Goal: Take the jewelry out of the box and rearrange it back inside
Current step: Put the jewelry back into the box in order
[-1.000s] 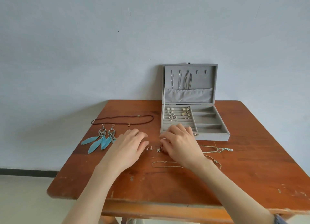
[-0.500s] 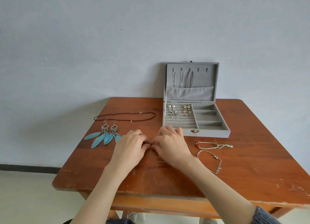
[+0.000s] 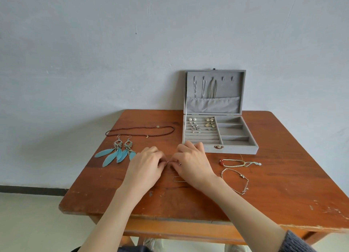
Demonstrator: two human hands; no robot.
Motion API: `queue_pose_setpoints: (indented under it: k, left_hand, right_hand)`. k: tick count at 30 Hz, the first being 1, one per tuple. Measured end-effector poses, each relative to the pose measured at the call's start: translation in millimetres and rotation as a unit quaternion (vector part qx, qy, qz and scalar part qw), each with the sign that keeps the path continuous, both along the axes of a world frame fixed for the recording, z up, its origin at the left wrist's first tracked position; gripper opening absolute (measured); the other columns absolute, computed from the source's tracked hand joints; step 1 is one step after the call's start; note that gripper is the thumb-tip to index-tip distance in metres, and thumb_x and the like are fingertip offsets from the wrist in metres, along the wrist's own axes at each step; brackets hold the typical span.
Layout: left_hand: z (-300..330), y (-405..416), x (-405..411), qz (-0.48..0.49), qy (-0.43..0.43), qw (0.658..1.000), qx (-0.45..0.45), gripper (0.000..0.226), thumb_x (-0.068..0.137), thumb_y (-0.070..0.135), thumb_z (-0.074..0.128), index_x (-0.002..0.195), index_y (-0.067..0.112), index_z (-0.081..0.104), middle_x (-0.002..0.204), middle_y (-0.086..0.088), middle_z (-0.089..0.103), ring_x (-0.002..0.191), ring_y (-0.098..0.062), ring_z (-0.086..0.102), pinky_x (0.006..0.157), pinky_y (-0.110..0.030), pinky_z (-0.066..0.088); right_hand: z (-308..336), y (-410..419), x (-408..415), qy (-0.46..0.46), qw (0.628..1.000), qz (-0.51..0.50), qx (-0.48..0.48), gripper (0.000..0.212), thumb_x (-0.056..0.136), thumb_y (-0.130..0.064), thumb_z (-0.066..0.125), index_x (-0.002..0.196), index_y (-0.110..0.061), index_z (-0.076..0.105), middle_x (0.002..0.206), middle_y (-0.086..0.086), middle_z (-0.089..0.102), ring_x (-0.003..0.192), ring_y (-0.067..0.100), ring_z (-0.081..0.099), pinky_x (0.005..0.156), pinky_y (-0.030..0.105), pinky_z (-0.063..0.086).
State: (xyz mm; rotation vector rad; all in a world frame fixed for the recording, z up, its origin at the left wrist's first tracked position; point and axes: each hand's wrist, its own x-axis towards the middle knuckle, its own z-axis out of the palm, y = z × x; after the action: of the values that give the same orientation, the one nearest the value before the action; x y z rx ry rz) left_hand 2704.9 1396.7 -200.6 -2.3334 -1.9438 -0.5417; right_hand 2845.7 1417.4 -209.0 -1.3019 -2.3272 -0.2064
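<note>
Your left hand (image 3: 145,166) and right hand (image 3: 192,165) meet knuckles-up near the middle of the tabletop (image 3: 283,185), just in front of the box (image 3: 219,136). The fingers of both hands are curled and their tips come together over something very small between them; a thin pin-like bit shows at the left fingers (image 3: 162,162), a tiny dark speck at the right ones, and you cannot tell from here what the piece is.

The box sits toward the far edge, right of centre, lid (image 3: 214,91) standing open against the wall. Thin chains (image 3: 204,87) hang inside the lid above a fabric pocket. Studs and pearls (image 3: 202,125) sit in the ring rows on the box's left side; the compartments on its right side show only grey lining.

Out on the tabletop: a dark necklace (image 3: 139,131) near the far-left corner, the blue feather earrings (image 3: 118,151) just in front of it toward the left edge, a thin chain (image 3: 177,179) partly under your right wrist, and two bracelets right of that hand, one with a red bead (image 3: 239,163) and a finer one (image 3: 235,181) nearer the front edge.
</note>
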Motion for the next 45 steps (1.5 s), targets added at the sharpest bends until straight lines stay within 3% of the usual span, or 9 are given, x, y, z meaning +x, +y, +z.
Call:
queue_pose_setpoints:
  k: [6,13,18,22,26,35,39,42,45]
  left_hand:
    - [1.7,-0.7,-3.3,-0.032,-0.002,0.999,-0.005,0.023,0.093,0.029,0.051,0.113,0.023,0.062,0.113,0.008,0.059,0.104,-0.009,0.053,0.079,-0.019,0.04]
    - [3.2,-1.2,-2.2,-0.042,0.002,0.999,-0.004,0.023,0.092,0.032,0.052,0.11,0.024,0.064,0.111,0.008,0.059,0.104,-0.01,0.053,0.08,-0.021,0.039]
    - [2.6,-0.8,-0.7,-0.037,-0.001,0.999,0.003,0.021,0.092,0.031,0.053,0.105,0.022,0.066,0.108,0.008,0.06,0.101,-0.009,0.053,0.077,-0.019,0.036]
    - [2.0,-2.1,0.0,-0.042,-0.002,0.999,0.007,0.022,0.093,0.032,0.051,0.106,0.021,0.064,0.109,0.009,0.058,0.101,-0.008,0.052,0.077,-0.017,0.038]
    - [2.5,-1.4,1.1,-0.05,-0.012,0.999,0.012,0.021,0.093,0.032,0.05,0.106,0.021,0.063,0.108,0.009,0.059,0.099,-0.006,0.052,0.077,-0.016,0.038]
    - [22.1,18.7,22.2,-0.081,-0.061,0.994,0.033,0.016,0.092,0.029,0.052,0.094,0.017,0.062,0.093,0.01,0.055,0.088,-0.007,0.049,0.071,-0.017,0.034]
    - [29.6,37.9,41.3,-0.098,-0.101,0.99,0.011,0.016,0.091,0.03,0.053,0.091,0.017,0.063,0.091,0.011,0.051,0.089,-0.006,0.045,0.075,-0.02,0.033]
    - [28.4,57.0,56.6,-0.108,-0.087,0.99,0.02,0.018,0.091,0.031,0.054,0.089,0.016,0.063,0.096,0.007,0.043,0.094,-0.008,0.039,0.083,-0.023,0.033]
    - [25.7,77.1,68.1,-0.105,-0.072,0.991,0.031,0.019,0.09,0.032,0.055,0.091,0.015,0.063,0.097,0.006,0.036,0.098,-0.013,0.035,0.086,-0.026,0.03]
  right_hand:
    - [-3.1,-0.6,4.2,0.042,0.999,0.016,-0.022,0.005,0.061,-0.032,0.07,0.057,-0.033,0.07,0.058,-0.011,0.056,0.061,0.016,0.057,0.058,0.033,0.042]
    - [-0.1,0.1,5.1,0.053,0.995,0.028,-0.081,0.016,0.086,-0.028,0.06,0.089,-0.021,0.074,0.093,-0.002,0.065,0.098,0.02,0.051,0.083,0.036,0.024]
    - [-9.2,-0.4,3.6,0.05,0.997,0.033,-0.05,0.011,0.076,-0.023,0.065,0.07,-0.018,0.072,0.075,-0.001,0.063,0.079,0.024,0.059,0.072,0.034,0.027]
    - [-4.6,-1.6,8.3,0.092,0.992,0.035,-0.077,0.016,0.087,-0.027,0.058,0.085,-0.018,0.071,0.087,-0.004,0.06,0.094,0.017,0.053,0.079,0.03,0.022]
    - [5.9,0.6,18.3,0.137,0.985,0.028,-0.103,0.015,0.088,-0.029,0.057,0.088,-0.021,0.07,0.082,-0.014,0.046,0.095,0.012,0.048,0.081,0.029,0.022]
    - [21.2,19.0,62.4,0.227,0.965,-0.031,-0.125,0.013,0.086,-0.027,0.061,0.081,-0.018,0.069,0.085,-0.006,0.057,0.087,0.011,0.048,0.08,0.029,0.024]
    - [24.5,35.8,82.4,0.259,0.953,-0.066,-0.142,0.012,0.085,-0.024,0.063,0.079,-0.015,0.069,0.079,-0.005,0.056,0.086,0.015,0.05,0.088,0.037,0.037]
    - [29.1,53.3,92.6,0.289,0.938,-0.086,-0.171,0.012,0.085,-0.022,0.064,0.08,-0.014,0.07,0.075,-0.005,0.056,0.085,0.02,0.056,0.089,0.048,0.044]
    - [31.9,72.1,99.4,0.296,0.929,-0.093,-0.202,0.013,0.086,-0.024,0.063,0.082,-0.014,0.071,0.07,-0.007,0.059,0.08,0.02,0.058,0.088,0.048,0.046]
